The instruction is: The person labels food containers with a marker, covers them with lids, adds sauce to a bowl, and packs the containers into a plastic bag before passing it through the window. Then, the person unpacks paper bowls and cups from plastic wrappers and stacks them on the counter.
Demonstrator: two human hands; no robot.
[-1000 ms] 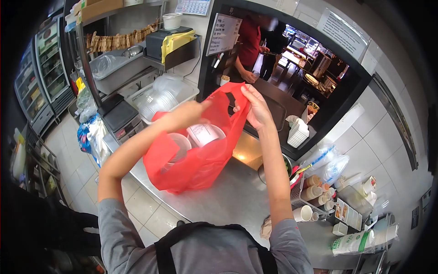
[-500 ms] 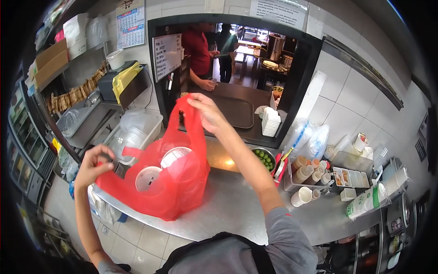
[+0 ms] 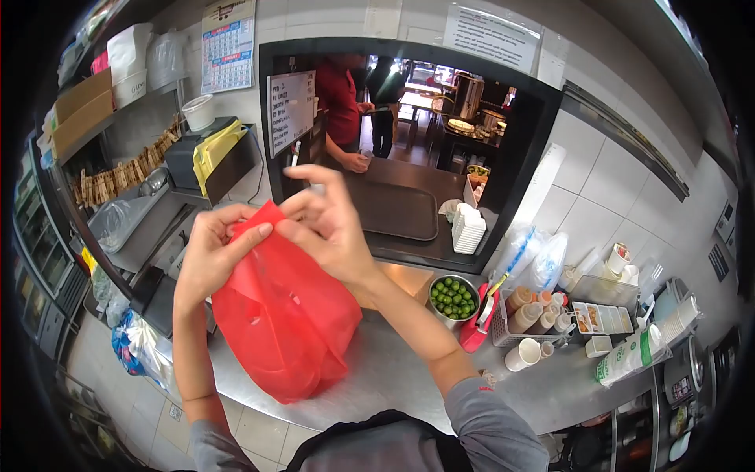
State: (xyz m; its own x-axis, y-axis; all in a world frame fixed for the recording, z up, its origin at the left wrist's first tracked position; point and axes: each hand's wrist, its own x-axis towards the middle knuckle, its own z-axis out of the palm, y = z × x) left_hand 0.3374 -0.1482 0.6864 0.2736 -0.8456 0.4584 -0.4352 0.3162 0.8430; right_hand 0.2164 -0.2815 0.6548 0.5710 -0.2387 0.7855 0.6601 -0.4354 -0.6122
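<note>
A red plastic carrier bag (image 3: 283, 315) stands on the steel counter, its top drawn up between my hands. My left hand (image 3: 220, 240) pinches the gathered top, thumb over the plastic. On the other side, my right hand (image 3: 326, 232) holds the bag's top with thumb and fingers, its index finger lifted and slightly blurred. The bag's sides are drawn together, so the tubs inside are hidden.
Right of the bag are a steel bowl of green limes (image 3: 454, 299), a basket of sauce bottles (image 3: 528, 315) and a paper cup (image 3: 522, 354). Beyond the serving window lie a dark tray (image 3: 393, 208) and stacked white containers (image 3: 468, 230). A person in red (image 3: 340, 102) stands there.
My hands, earlier far apart on separate handles, have come together at the bag's top. The bag has closed over the white tubs that showed inside it.
</note>
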